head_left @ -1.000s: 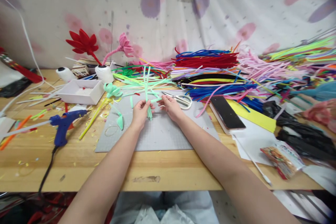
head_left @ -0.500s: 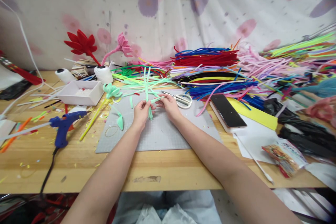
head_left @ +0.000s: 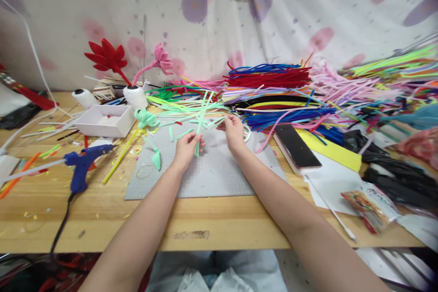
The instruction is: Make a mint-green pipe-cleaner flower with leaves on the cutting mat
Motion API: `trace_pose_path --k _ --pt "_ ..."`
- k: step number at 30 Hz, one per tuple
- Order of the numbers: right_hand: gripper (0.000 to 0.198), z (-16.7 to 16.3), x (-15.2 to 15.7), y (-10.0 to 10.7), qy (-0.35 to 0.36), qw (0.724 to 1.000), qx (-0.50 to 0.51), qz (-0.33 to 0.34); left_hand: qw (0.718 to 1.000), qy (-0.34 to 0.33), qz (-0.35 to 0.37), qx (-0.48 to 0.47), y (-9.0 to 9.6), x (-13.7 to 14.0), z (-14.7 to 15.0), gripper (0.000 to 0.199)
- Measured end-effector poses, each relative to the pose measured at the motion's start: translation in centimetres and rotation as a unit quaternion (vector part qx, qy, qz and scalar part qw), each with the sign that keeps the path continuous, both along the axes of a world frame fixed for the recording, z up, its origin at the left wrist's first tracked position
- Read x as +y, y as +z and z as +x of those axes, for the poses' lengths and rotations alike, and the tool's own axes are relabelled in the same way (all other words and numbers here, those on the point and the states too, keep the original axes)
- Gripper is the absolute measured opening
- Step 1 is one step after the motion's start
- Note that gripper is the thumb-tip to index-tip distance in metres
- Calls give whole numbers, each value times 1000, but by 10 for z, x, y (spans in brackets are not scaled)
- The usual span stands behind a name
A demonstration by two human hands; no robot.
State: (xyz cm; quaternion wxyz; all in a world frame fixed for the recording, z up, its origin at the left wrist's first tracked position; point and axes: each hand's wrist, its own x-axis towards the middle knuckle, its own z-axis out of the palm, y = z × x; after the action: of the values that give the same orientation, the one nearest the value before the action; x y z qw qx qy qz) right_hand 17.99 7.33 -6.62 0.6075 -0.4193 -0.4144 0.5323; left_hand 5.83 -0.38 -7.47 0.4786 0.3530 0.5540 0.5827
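Note:
Several mint-green pipe cleaners (head_left: 202,112) stand up out of my left hand (head_left: 186,149), pinched between thumb and fingers above the grey cutting mat (head_left: 219,178). To the right, my right hand (head_left: 234,133) has its fingertips closed on a mint-green pipe cleaner strand (head_left: 216,122); its exact end is hidden by the fingers. Behind that hand only a white handle of the scissors (head_left: 247,134) shows. Short mint-green cut pieces (head_left: 171,134) and a mint-green leaf-shaped piece (head_left: 156,159) lie on the mat, left of my left hand.
At left are a blue glue gun (head_left: 81,169), a white tray (head_left: 106,127) and a mint-green flower (head_left: 145,118) on a yellow stem. Red (head_left: 107,57) and pink flowers (head_left: 160,60) stand behind. Coloured pipe cleaner bundles (head_left: 270,75) line the back; a phone (head_left: 297,146) lies right.
My right hand has moved right, away from my left, and now covers most of the scissors. The pipe cleaners in my left hand have tilted to the right.

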Motion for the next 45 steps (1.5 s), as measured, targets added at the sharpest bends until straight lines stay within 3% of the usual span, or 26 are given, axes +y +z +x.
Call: trace_pose_path --k 6,16,20,23,29,36,41,45 --pt "10 6 1 0 -5 996 -70 50 999 -17 -7 32 0 -1 3 26" --pt "12 19 10 -3 -85 986 -141 36 980 -54 26 189 -8 -4 -1 14" --pt "10 14 3 0 -33 988 -148 20 946 -52 71 313 -1 -8 -2 11" --pt "9 8 -3 2 46 987 -151 19 928 -33 77 362 3 -8 -2 10" --pt "18 1 -12 -3 225 954 -184 73 987 -55 33 144 -4 -1 -3 26" --pt "18 -2 -23 -8 176 928 -297 137 993 -33 32 109 -1 -3 -3 26" --pt "20 -5 -32 -4 231 916 -283 168 993 13 23 115 -5 1 -6 24" --pt "29 -7 -24 -6 204 939 -258 102 994 -17 20 107 -7 1 -4 29"
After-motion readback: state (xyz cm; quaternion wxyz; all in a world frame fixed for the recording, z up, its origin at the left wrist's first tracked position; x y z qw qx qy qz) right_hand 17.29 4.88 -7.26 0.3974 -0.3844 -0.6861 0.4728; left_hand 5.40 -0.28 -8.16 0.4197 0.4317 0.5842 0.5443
